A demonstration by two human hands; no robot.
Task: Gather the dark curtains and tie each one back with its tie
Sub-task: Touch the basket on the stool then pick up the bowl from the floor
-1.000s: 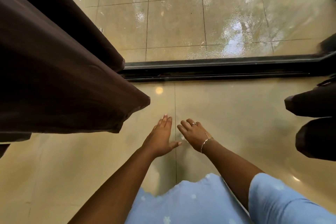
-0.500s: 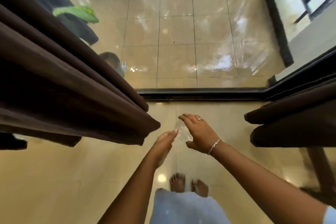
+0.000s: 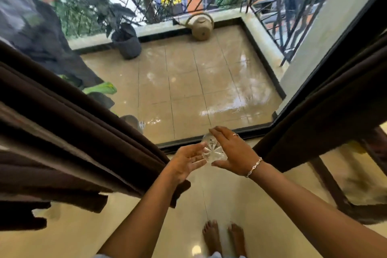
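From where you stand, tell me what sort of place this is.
Probably a room in a home, at a glass door onto a tiled balcony: dark curtains hang either side, with a potted plant and watering can outside.

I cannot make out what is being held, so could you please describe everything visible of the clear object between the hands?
The clear object is round, transparent and glass-like, with cut lines radiating from its centre like a star. It is held in the air above the shiny floor. The right hand curls over its top with the thumb beneath; the straight fingers of the left hand reach its left edge. What it is cannot be told.
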